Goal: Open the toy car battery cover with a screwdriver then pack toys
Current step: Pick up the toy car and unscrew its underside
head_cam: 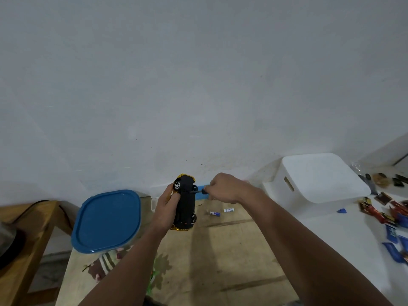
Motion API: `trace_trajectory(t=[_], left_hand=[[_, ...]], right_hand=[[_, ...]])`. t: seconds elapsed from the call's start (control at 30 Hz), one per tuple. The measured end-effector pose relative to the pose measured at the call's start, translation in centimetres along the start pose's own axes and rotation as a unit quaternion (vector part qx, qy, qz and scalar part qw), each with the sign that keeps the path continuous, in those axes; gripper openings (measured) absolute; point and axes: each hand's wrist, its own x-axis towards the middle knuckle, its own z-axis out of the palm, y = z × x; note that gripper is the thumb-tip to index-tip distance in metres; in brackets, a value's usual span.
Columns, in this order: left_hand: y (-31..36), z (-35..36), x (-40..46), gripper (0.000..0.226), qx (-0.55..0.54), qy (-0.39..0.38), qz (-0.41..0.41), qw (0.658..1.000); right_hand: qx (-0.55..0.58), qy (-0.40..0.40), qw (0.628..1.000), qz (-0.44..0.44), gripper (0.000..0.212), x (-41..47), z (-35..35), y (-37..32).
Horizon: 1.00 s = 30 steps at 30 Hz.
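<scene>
Black-and-yellow plastic toy car [185, 203] gripped in my left hand [164, 209]; right hand [225, 188] grips the small dark screwdriver [198, 191]; a tilted tip could slip and strip the screw.

Bare desk [220, 250] is left open in the middle, below two small batteries [219, 212]. The left side is blocked by a blue-lidded container [107, 219], and the right by a white bin [318, 177] and scattered wrappers [384, 214].

Screwdriver [198, 191] handle inside right fist [224, 188]
</scene>
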Motion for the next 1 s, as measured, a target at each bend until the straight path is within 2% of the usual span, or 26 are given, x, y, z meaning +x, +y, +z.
trace_trajectory(t=[0.1, 0.23, 0.37, 0.5, 0.67, 1.0], left_hand=[[0.03, -0.11, 0.10, 0.036, -0.002, 0.005, -0.001, 1.000], [0.17, -0.21, -0.07, 0.034, -0.006, 0.009, -0.005, 1.000], [0.07, -0.28, -0.16, 0.035, 0.003, 0.012, -0.007, 1.000], [0.11, -0.39, -0.30, 0.034, 0.002, 0.008, -0.008, 1.000], [-0.16, -0.47, -0.05, 0.037, -0.005, 0.013, -0.007, 1.000], [-0.65, -0.37, 0.50, 0.029, -0.051, 0.011, -0.026, 0.998]], right_hand=[[-0.021, -0.005, 1.000, -0.012, 0.038, -0.08, -0.15, 0.03], [0.003, 0.005, 1.000, 0.002, 0.049, -0.05, 0.05, 0.06], [-0.027, 0.000, 0.999, -0.025, 0.036, -0.35, 0.04, -0.10], [-0.002, -0.001, 1.000, -0.007, 0.051, -0.23, 0.20, -0.12], [-0.018, -0.001, 0.999, -0.042, 0.020, -0.41, 0.16, -0.07], [0.003, 0.016, 0.998, -0.054, 0.018, -0.09, 0.04, 0.50]])
